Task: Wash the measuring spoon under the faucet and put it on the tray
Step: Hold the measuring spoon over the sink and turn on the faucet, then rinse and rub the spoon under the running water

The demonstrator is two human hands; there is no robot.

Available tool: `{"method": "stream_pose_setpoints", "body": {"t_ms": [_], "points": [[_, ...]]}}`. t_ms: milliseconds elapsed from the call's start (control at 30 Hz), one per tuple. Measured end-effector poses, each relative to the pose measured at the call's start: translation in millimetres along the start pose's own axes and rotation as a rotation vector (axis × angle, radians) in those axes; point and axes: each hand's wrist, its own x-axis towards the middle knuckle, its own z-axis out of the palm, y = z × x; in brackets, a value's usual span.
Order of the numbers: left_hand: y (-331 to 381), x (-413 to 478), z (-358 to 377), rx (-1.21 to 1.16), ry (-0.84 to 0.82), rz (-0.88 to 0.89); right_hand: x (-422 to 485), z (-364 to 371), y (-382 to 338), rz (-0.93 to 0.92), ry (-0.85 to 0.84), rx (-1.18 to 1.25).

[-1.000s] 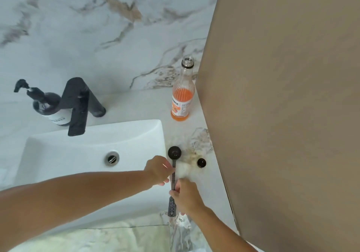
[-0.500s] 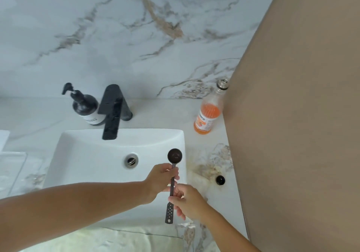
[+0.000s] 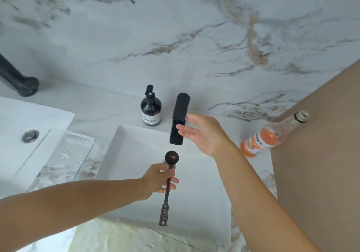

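Note:
My left hand (image 3: 158, 179) grips the upper handle of the dark measuring spoon (image 3: 171, 157) and holds it over the white sink (image 3: 134, 144). The spoon's bowl points away from me and sits just below the spout of the black faucet (image 3: 179, 118). No water is visible. My right hand (image 3: 202, 133) is spread open beside the faucet's right side, fingers close to its body. A clear tray (image 3: 78, 152) lies on the counter left of the sink, wet inside.
A dark soap pump bottle (image 3: 151, 108) stands left of the faucet. An open bottle of orange drink (image 3: 270, 136) stands at the right by a tan cabinet panel (image 3: 319, 154). A second sink (image 3: 23, 127) and black faucet (image 3: 15, 76) lie far left.
My right hand let go of the spoon handle and moved up to the faucet. My left hand carried the spoon over the sink, under the spout. The view swung left.

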Motion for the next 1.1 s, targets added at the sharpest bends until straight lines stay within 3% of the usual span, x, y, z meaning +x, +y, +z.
{"method": "stream_pose_setpoints", "body": {"t_ms": [200, 400, 533, 633, 700, 767, 900, 1033, 1100], "points": [[10.5, 12.4, -15.0, 0.015, -0.053, -0.004, 4.0, 8.3, -2.4, 0.065, 0.021, 0.199], [14.6, 20.4, -17.3, 0.022, -0.055, -0.024, 12.1, 7.6, -15.1, -0.016, -0.027, 0.263], [12.0, 22.7, -16.5, 0.011, -0.066, -0.032, 18.2, -14.2, 23.2, -0.089, 0.136, 0.117], [8.5, 25.2, -15.1, -0.021, -0.067, -0.025, 14.3, -33.4, 88.5, 0.079, 0.319, -0.163], [8.1, 26.8, -13.3, -0.059, -0.058, 0.003, 2.2, -36.6, 138.1, 0.285, 0.225, -0.370], [10.8, 30.2, -13.3, -0.102, -0.041, 0.036, -12.3, -36.2, 176.7, 0.384, 0.099, -0.383], [23.7, 36.5, -14.5, -0.224, -0.101, -0.030, -23.6, -42.5, 189.3, 0.300, 0.083, -0.356], [43.6, 50.9, -12.1, -0.277, -0.081, -0.057, -17.1, -64.6, 157.5, 0.276, 0.069, -0.522], [53.3, 57.0, -12.9, -0.196, -0.088, -0.056, -17.3, -80.0, 139.6, 0.287, 0.028, -0.622]]}}
